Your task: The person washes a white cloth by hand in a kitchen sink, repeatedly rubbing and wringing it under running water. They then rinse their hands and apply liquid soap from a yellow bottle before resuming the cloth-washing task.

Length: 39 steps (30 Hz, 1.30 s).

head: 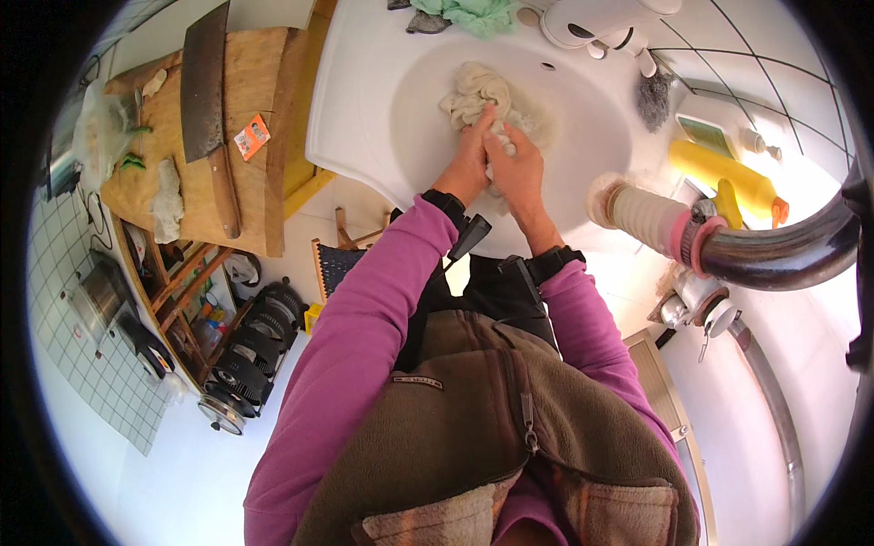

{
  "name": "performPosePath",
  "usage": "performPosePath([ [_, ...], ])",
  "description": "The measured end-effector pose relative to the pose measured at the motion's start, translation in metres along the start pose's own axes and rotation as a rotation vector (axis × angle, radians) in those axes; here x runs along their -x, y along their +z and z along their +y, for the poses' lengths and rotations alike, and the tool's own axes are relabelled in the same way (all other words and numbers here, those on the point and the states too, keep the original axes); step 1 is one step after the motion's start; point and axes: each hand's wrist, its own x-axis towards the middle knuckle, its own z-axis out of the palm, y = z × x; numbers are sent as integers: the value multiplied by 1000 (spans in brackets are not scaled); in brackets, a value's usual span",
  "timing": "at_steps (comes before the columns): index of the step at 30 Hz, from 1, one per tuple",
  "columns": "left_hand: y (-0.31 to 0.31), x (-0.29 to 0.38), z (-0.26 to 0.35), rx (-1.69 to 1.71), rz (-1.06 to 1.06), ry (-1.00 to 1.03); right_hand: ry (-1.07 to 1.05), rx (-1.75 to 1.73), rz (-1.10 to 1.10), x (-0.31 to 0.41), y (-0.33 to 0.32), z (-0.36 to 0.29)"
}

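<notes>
Both my hands are together over the white washbasin (423, 150), gripping a wet, off-white cloth (478, 92). My left hand (471, 153) closes around it from the left, and my right hand (517, 164) holds it from the right, with the two hands touching. Most of the cloth lies bunched beyond my fingers on the basin's bottom; a twisted part shows between my palms. Some cloudy water or suds lie beside it. Green mesh cloth (478, 13) rests on the basin's far rim near the white faucet (587, 24).
At left, a cleaver (205, 89) and an orange packet (252, 137) lie on a thick wooden cutting board (263, 75). To the right stand a metal pipe (785, 256) with a ribbed hose (645, 211), a yellow bottle (720, 174) and a grey scrubber (654, 101). A pot rack (252, 355) is at lower left.
</notes>
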Motion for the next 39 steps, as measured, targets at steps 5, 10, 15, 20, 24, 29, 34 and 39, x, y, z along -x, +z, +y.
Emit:
performPosePath([
  [5, 13, 15, -6, -175, -97, 408, 109, 308, -139, -21, -16, -4],
  [10, 49, 55, 29, 114, -96, 89, 448, -439, -225, -40, -46, 8],
  [15, 73, 85, 54, 204, -178, -44, 359, -943, -569, -26, -43, 13],
  [20, 57, 80, 65, 56, -147, 181, 786, -1331, -261, -49, -30, 45],
  [24, 27, 71, 76, -281, 33, 549, 281, 3, -21, -59, -56, 72],
  [29, 13, 67, 70, -844, 259, 667, -96, 513, 15, -45, -67, 59],
  [34, 6, 74, 44, -563, 111, 705, -171, 653, 88, -42, -38, 50],
  [39, -4, 85, 22, -349, 444, 333, -129, 355, -5, -57, -18, 68],
])
